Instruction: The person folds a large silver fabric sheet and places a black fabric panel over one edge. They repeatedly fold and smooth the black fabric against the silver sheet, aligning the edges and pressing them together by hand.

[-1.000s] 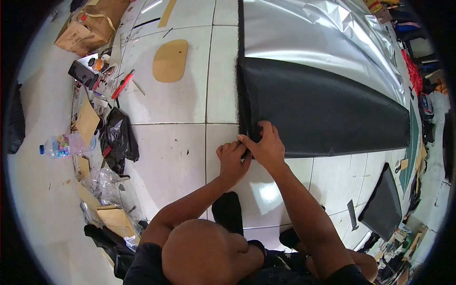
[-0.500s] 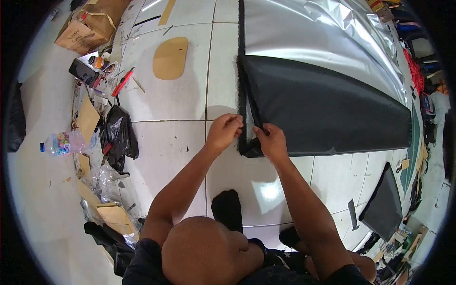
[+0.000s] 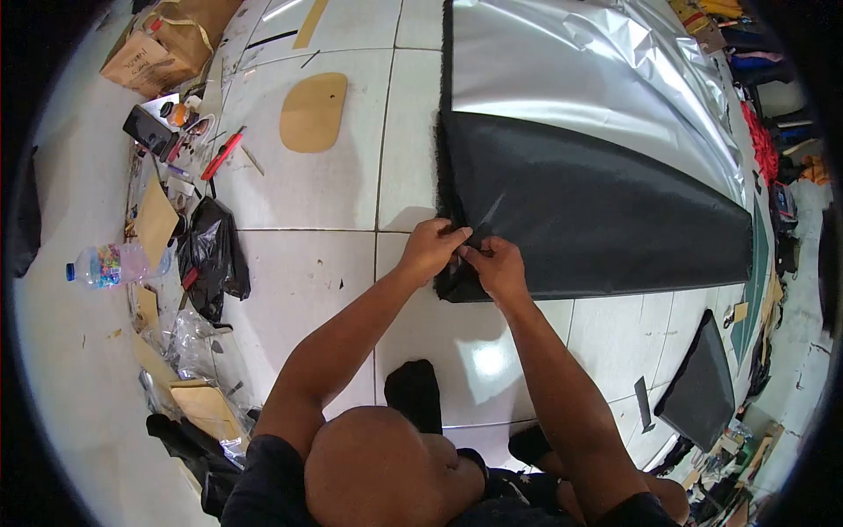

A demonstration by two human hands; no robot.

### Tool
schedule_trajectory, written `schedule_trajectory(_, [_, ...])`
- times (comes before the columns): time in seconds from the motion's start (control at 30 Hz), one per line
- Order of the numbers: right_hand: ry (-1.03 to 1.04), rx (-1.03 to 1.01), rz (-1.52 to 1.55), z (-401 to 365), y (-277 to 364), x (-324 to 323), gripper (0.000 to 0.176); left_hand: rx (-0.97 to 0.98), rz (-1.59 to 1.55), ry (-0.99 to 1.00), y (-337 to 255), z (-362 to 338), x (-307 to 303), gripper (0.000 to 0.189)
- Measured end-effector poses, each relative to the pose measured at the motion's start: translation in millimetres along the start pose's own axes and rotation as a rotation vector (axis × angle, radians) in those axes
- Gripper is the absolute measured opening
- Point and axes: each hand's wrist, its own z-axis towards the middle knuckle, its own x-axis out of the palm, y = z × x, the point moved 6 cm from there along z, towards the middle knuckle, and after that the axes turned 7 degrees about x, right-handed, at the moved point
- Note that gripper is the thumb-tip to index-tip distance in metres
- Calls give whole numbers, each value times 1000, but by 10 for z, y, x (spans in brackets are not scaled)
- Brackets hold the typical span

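A large sheet of black fabric (image 3: pixel 606 206) lies on the tiled floor, its near part folded over a shiny silver surface (image 3: pixel 562 61). At its left border runs a dark, fuzzy edge. My left hand (image 3: pixel 432 251) pinches the black fabric at this border, close to the near left corner. Right beside it, my right hand (image 3: pixel 499 268) also has thumb and finger closed on the black fabric. The two sets of fingertips almost touch. A pale streak shows on the fabric just above them. What lies beneath the fingertips is hidden.
On the left are a tan rounded template (image 3: pixel 313 112), a red cutter (image 3: pixel 223 155), a phone (image 3: pixel 151 132), a black plastic bag (image 3: pixel 213 259), a water bottle (image 3: pixel 110 265) and a paper bag (image 3: pixel 171 48). A smaller black piece (image 3: pixel 700 386) lies at the right.
The lifted flap at the left border now lies over, covering the pale gap seen before. My left hand has moved right onto the fabric, nearer my right hand.
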Motion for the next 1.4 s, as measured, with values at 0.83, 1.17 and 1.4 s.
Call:
schedule_trajectory(0.83, [-207, -191, -364, -142, 157, 101, 28, -63, -108, 1, 37, -54, -95, 19])
schedule_trajectory(1.17, [-142, -203, -99, -111, 82, -52, 21, 6, -64, -42, 51, -17, -115, 25])
schedule_trajectory(1.4, [-209, -472, -449, -193, 153, 151, 18, 77, -70, -43, 133, 15, -124, 24])
